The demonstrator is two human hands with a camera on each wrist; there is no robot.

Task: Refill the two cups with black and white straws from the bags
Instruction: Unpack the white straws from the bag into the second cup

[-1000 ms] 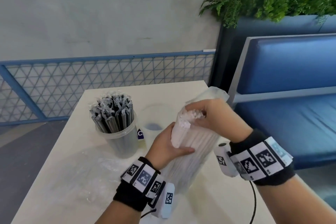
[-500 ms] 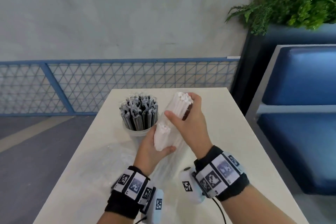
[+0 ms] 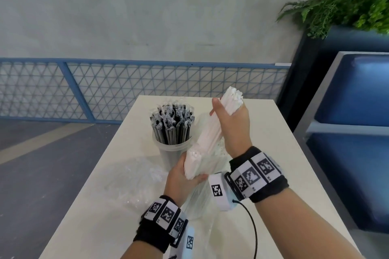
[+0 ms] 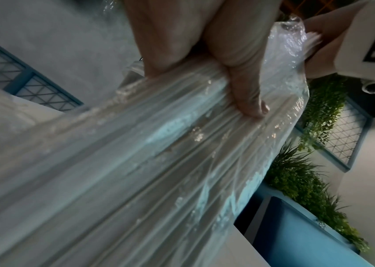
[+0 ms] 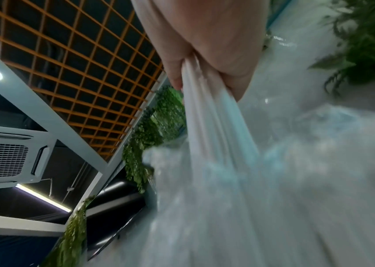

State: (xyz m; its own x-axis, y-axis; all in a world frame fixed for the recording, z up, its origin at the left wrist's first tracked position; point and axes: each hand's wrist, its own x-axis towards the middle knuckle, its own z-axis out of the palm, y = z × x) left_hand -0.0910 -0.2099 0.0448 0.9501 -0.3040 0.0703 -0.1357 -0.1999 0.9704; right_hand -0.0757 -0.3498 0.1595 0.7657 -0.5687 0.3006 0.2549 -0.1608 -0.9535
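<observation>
Head view: one cup (image 3: 168,154) of black straws (image 3: 171,126) stands on the table (image 3: 273,153) (second cup not discernible); the right hand (image 3: 233,130) grips one bundle of white straws (image 3: 207,139) above one clear bag (image 3: 197,197), whose top the left hand (image 3: 181,178) clasps. Left wrist view: fingers (image 4: 246,86) curl around the bag's plastic. Right wrist view: fingers (image 5: 175,70) clench the white straws.

cup (image 3: 171,154) left of white straws (image 3: 210,134)
</observation>
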